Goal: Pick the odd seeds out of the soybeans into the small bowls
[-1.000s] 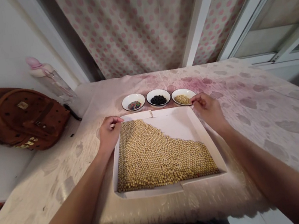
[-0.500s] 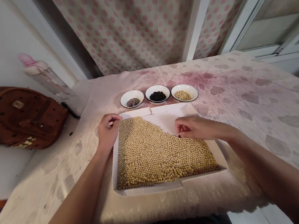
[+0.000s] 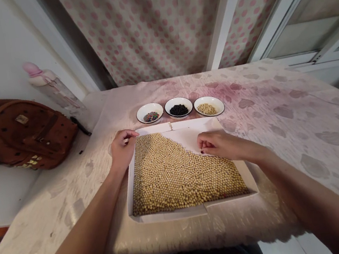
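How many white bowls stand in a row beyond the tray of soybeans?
3. The left bowl holds multicoloured beads, the middle bowl black beans, and the right bowl soybeans. All sit on the tablecloth beyond the white tray. None looks hidden.

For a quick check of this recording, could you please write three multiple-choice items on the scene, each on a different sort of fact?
1. Where do the three white bowls stand relative to the white tray? A) inside it B) beyond its far edge C) near its edge
2. What colour are the contents of the middle bowl? A) yellow B) black C) pink
3. What is the left hand doing? A) resting at the tray's far corner B) lifting a bowl C) gripping a backpack

1 B: they sit in a row past it.
2 B: dark round pieces fill it.
3 A: its fingers curl there.
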The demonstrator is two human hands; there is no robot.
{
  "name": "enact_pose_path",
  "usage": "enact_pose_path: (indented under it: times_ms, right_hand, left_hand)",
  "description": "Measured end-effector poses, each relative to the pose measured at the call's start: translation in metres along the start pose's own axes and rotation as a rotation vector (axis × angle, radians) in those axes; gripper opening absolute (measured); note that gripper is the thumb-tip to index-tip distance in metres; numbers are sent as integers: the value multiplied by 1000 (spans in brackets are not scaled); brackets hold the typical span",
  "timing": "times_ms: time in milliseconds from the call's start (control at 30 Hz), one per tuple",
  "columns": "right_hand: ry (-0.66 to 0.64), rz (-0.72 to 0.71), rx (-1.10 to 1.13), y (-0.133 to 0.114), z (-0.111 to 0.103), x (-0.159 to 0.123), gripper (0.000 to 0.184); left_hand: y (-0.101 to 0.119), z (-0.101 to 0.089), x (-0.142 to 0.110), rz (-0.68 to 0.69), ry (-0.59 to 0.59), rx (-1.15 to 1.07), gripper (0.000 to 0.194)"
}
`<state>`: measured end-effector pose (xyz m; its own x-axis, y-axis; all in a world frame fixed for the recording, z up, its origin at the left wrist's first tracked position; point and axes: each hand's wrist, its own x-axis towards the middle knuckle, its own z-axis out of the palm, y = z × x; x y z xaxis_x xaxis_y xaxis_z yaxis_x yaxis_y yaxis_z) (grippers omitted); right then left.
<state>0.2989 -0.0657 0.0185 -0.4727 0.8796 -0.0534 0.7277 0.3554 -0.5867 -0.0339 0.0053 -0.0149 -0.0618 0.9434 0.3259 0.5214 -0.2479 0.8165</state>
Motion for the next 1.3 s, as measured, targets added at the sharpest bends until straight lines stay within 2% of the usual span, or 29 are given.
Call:
enact_pose_path:
  times_ms: [167,433,667,800,1000,1167,1300]
  right_hand:
    - [75,-77,-73,-4,5,3,11]
    - [140,-90,-238,-12,11,5,13]
    - [224,-130,-305,4,11,9,12]
    - [425,-104,-191,20,-1,13,9]
    - [793,75,-122,59,-24,18,4]
    - [865,189,11,84,-28,19,9]
    - [903,180,48,80,-27,17,14]
  left_hand:
    - [-1,0,0,-6,3,-12,13]
    - [-2,0,0,7,0,-13,13]
    - [-4,1,0,-1,-6,-20,14]
    - [-5,1,0,0,-3,-33,14]
    - [-5,1,0,20,11,-27,13]
    - [-5,2,1,9,10,-23,14]
    - [-4,1,1,2,7,-25,13]
